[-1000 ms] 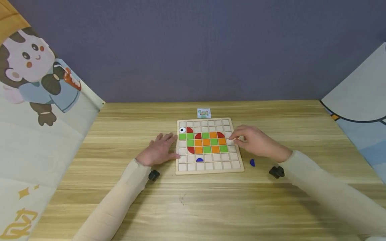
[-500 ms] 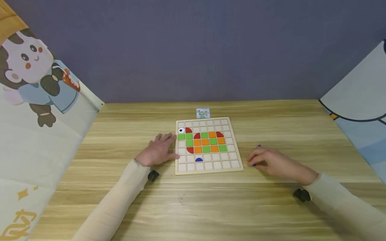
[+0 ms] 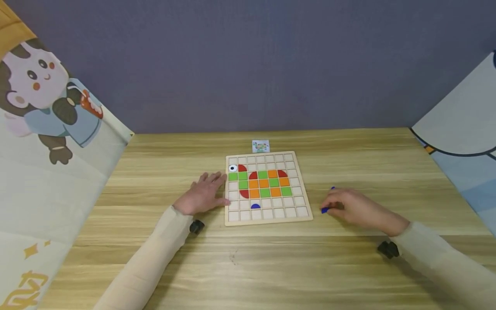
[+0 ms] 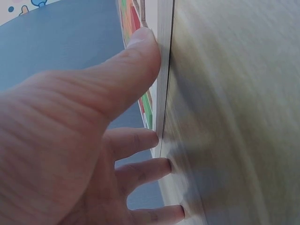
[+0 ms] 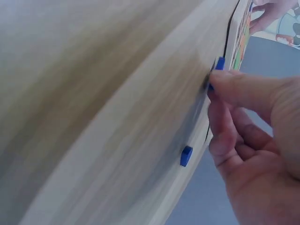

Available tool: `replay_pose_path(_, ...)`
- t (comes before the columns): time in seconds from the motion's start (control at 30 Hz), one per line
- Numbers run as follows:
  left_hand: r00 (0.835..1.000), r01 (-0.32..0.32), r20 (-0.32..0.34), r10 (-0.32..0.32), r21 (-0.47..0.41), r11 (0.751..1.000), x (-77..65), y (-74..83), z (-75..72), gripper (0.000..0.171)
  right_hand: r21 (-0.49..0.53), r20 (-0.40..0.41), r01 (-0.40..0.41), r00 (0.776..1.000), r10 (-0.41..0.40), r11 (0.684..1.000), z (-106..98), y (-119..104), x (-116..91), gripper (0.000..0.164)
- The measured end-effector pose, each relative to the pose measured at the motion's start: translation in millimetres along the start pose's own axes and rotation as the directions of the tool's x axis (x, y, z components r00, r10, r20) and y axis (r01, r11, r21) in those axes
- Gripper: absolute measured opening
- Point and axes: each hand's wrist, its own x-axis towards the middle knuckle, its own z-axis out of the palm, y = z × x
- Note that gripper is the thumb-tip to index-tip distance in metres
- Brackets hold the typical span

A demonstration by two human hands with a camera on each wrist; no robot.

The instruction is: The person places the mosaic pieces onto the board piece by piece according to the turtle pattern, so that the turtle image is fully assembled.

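A wooden grid board [image 3: 284,212] lies on the table, with red, green and orange tiles set as an animal shape, plus a round eye tile [image 3: 232,168]. One blue half-round tile [image 3: 255,206] sits in a lower cell. My left hand [image 3: 201,193] rests at the board's left edge, fingers spread, thumb over the rim. Right of the board, my right hand [image 3: 350,209] pinches a blue half-round tile [image 5: 220,63] between thumb and index finger, low over the tabletop. A second loose blue piece [image 5: 186,156] lies on the table beside that hand, mostly hidden by it in the head view.
A small picture card [image 3: 261,146] lies just behind the board. A dark panel [image 3: 271,64] rises along the table's back edge, with cartoon-printed panels on the left and right sides. The wood-grain table [image 3: 271,267] extends in front of the board.
My right hand has left the board's right edge, moved right and toward me, and taken hold of the blue half-round tile lying there. The left hand has stayed in place.
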Motion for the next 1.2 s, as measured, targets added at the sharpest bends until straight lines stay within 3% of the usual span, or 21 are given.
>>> replay_pose_path(0.2,1.0,0.011,0.006,-0.011,-0.006,1.0,0.5,-0.3,-0.5,0.085,-0.021,-0.096,-0.005,0.995,0.003,1.0,4.1,-12.6,23.3,0.022)
replay_pose_path(0.53,1.0,0.006,-0.002,-0.006,0.002,1.0,2.9,-0.9,1.7,0.086,0.05,-0.021,0.006,1.0,-0.004,0.999,19.4,-36.2,67.9,0.015)
replay_pose_path(0.87,1.0,0.005,-0.004,-0.005,0.0,1.0,3.1,-0.5,1.7,0.086,0.024,0.018,0.037,0.999,-0.037,0.999,26.4,-36.6,71.8,0.01)
replay_pose_path(1.07,1.0,0.006,-0.006,-0.006,-0.008,1.0,3.2,-1.2,1.5,0.085,0.026,0.038,0.054,0.998,-0.055,0.998,23.5,-37.6,70.1,0.017)
replay_pose_path(1.2,1.0,0.007,-0.005,-0.007,-0.013,1.0,2.6,-1.2,0.7,0.086,0.033,-0.001,0.076,0.997,-0.076,0.997,17.5,-35.7,67.3,0.017)
